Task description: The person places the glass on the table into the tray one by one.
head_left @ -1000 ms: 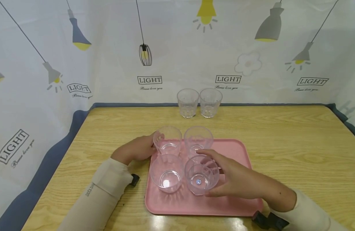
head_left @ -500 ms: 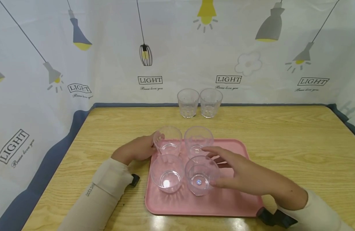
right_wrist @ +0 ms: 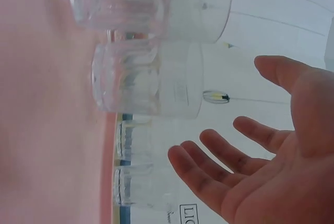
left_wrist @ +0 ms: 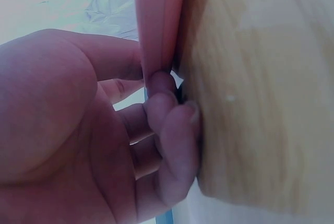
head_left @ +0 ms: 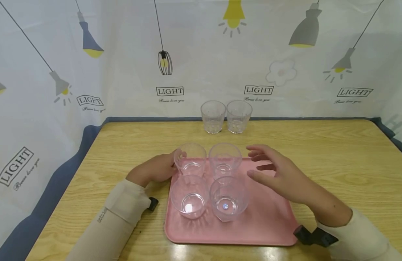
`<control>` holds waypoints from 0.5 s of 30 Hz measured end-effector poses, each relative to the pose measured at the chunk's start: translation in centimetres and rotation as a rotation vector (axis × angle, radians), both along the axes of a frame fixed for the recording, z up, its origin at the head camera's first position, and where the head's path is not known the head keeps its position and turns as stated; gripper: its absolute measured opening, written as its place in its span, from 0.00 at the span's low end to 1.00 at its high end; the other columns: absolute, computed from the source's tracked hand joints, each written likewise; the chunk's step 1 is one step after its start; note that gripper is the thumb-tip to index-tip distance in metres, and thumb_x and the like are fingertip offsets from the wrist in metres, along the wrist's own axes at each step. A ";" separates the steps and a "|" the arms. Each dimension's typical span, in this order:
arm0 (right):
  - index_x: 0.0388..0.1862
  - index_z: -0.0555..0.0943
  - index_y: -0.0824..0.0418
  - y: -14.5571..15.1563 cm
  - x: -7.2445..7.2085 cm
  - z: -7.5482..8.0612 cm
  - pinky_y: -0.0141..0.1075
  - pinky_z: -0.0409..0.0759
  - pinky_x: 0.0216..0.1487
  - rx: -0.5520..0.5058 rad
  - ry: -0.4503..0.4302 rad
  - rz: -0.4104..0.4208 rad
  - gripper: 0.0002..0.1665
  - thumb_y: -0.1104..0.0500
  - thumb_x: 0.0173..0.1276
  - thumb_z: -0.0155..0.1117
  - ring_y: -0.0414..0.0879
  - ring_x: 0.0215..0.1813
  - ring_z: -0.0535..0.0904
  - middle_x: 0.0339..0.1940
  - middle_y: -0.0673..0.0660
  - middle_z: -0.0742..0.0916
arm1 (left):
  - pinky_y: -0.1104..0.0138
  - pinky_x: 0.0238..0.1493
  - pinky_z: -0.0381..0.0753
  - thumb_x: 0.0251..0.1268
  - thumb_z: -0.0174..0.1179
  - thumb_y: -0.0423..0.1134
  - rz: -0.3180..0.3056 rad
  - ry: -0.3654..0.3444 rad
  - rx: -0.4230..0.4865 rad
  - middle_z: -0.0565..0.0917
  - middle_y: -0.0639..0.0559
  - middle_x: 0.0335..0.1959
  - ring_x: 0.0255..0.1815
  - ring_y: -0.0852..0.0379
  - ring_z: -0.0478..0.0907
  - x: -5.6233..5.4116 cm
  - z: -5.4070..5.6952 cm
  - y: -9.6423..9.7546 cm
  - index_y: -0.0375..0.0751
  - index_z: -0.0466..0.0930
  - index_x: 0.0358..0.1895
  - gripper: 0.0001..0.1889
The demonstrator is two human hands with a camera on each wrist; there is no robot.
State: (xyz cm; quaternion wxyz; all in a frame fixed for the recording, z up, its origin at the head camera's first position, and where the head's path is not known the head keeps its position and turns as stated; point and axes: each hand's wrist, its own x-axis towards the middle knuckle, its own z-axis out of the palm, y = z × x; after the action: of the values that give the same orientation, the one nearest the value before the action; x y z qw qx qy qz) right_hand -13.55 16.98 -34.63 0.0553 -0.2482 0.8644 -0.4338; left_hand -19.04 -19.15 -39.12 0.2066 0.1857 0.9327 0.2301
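A pink rectangular tray (head_left: 253,232) is pinched at its far left edge by the left hand (head_left: 156,167). Four clear round cups (head_left: 190,192) are borne on it, two near, two far. The right hand (head_left: 281,174) is held spread above the tray's right side. Beyond, two farther cups (head_left: 213,117) are set on a wood-grain table (head_left: 335,163).

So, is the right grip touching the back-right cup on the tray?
Apart: the head view shows pink tray between the right grip and the back-right cup.
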 end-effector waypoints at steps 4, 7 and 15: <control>0.73 0.66 0.57 0.5 -1.0 -0.5 0.54 0.77 0.65 -0.020 -0.004 -0.040 0.35 0.55 0.72 0.66 0.60 0.67 0.74 0.66 0.62 0.77 | 0.45 0.74 0.65 0.80 0.43 0.53 0.000 -0.003 -0.011 0.71 0.40 0.73 0.72 0.40 0.69 -0.2 -0.2 -0.1 0.47 0.52 0.79 0.31; 0.74 0.64 0.57 1.0 -1.8 -0.6 0.58 0.73 0.67 -0.021 -0.015 -0.061 0.36 0.54 0.72 0.66 0.62 0.70 0.70 0.68 0.63 0.75 | 0.46 0.74 0.65 0.80 0.42 0.56 0.013 -0.017 -0.011 0.71 0.41 0.72 0.73 0.40 0.69 -0.2 -0.3 0.0 0.48 0.51 0.80 0.32; 0.78 0.59 0.56 1.7 -4.1 -0.6 0.62 0.69 0.69 0.034 -0.033 -0.095 0.41 0.50 0.72 0.65 0.66 0.72 0.68 0.71 0.66 0.72 | 0.45 0.74 0.65 0.80 0.44 0.54 0.021 -0.018 -0.010 0.72 0.42 0.72 0.72 0.41 0.69 0.1 0.1 0.1 0.50 0.53 0.78 0.31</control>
State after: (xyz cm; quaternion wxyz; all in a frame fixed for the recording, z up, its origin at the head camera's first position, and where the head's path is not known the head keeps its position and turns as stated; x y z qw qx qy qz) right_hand -17.65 18.67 -35.26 0.0534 -0.1989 0.8814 -0.4251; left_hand -18.96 -19.05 -39.05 0.2137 0.1728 0.9338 0.2291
